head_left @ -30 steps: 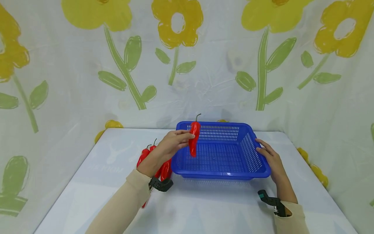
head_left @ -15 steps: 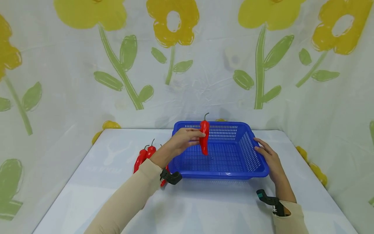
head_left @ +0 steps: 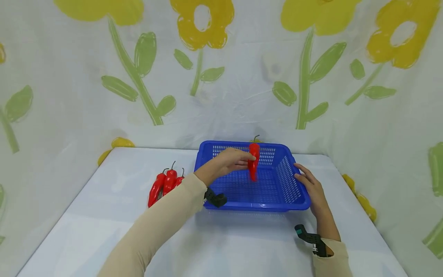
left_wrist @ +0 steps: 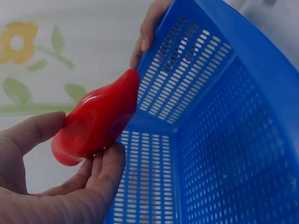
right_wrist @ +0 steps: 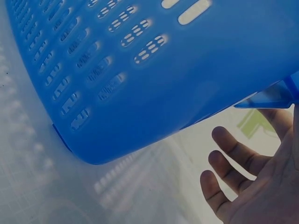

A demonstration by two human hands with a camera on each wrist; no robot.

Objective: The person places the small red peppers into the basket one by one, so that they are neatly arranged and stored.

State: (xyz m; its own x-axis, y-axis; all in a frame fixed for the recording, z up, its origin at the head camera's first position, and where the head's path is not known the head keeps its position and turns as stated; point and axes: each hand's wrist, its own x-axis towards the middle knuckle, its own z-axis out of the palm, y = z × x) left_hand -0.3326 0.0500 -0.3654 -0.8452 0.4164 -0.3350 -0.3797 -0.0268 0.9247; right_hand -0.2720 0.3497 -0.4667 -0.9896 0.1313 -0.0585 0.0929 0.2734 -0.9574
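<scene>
My left hand [head_left: 231,161] pinches a red chili pepper [head_left: 253,161] between thumb and fingers, stem up, above the blue plastic basket [head_left: 249,207]. In the left wrist view the pepper [left_wrist: 96,119] shows close up, with the thumb on one side and fingers on the other. My right hand [head_left: 313,190] holds the basket's right rim. The right wrist view shows several fingers of that hand [right_wrist: 261,172] loosely bent below the rim, clear of the wall; its thumb is hidden there. Several more red chili peppers [head_left: 169,181] lie left of the basket, partly covered by my left sleeve.
Everything stands on a white table [head_left: 221,242]. Behind it hangs a pale curtain [head_left: 235,96] printed with yellow flowers, close to the basket's far side. The basket's slotted walls stand upright around its flat floor.
My left hand has carried the red chili pepper to the right, farther over the basket. More of the peppers on the table show now. The right hand stays at the rim.
</scene>
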